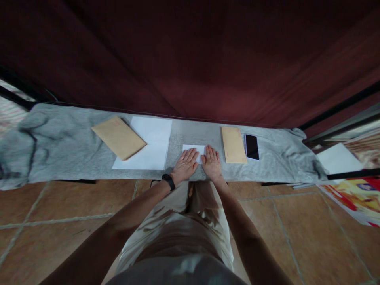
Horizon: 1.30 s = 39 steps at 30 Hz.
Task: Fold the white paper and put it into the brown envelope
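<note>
A small folded sheet of white paper (194, 147) lies on the grey cloth in front of me, partly covered by both palms. My left hand (186, 163) rests flat on its left part, fingers stretched out. Flat on its right end is my right hand (211, 162), with the fingers extended too. To the left are large white sheets (154, 154) with a crease across them, and brown envelopes (118, 136) lie over their left side. Another brown envelope (234, 144) sits just right of my right hand.
The grey cloth (68, 142) covers a narrow table or bench. A phone (252, 147) with a dark screen lies right of the single envelope. Behind the cloth rises a dark red curtain (190, 79). A white sheet (339, 158) and a colourful printed bag (356, 198) are at the far right.
</note>
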{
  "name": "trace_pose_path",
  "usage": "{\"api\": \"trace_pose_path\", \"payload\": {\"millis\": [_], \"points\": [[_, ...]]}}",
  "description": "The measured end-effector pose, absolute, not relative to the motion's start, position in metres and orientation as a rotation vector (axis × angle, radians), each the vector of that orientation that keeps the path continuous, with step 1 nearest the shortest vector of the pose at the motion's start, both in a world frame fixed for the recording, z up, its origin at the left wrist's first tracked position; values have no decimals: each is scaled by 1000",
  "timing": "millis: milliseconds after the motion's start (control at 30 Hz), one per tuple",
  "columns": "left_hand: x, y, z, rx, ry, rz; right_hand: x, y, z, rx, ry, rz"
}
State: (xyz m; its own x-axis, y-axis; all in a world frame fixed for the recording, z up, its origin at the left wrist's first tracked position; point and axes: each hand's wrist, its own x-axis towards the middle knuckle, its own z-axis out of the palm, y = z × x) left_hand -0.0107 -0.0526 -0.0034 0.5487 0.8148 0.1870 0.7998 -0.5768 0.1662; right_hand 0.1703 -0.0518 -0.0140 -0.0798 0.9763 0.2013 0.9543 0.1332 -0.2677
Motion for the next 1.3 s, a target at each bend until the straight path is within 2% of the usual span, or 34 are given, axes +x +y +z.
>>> {"api": "trace_pose_path", "payload": {"millis": [200, 500, 1300], "points": [[-10, -51, -8, 2713, 1402, 412, 171, -53, -10, -1866, -2022, 116], [-12, -52, -11, 2777, 1316, 339, 135, -45, -3, -1533, -2249, 342], [-25, -57, 2, 2692, 1442, 349, 164, -53, -12, -1788, -2171, 112]]}}
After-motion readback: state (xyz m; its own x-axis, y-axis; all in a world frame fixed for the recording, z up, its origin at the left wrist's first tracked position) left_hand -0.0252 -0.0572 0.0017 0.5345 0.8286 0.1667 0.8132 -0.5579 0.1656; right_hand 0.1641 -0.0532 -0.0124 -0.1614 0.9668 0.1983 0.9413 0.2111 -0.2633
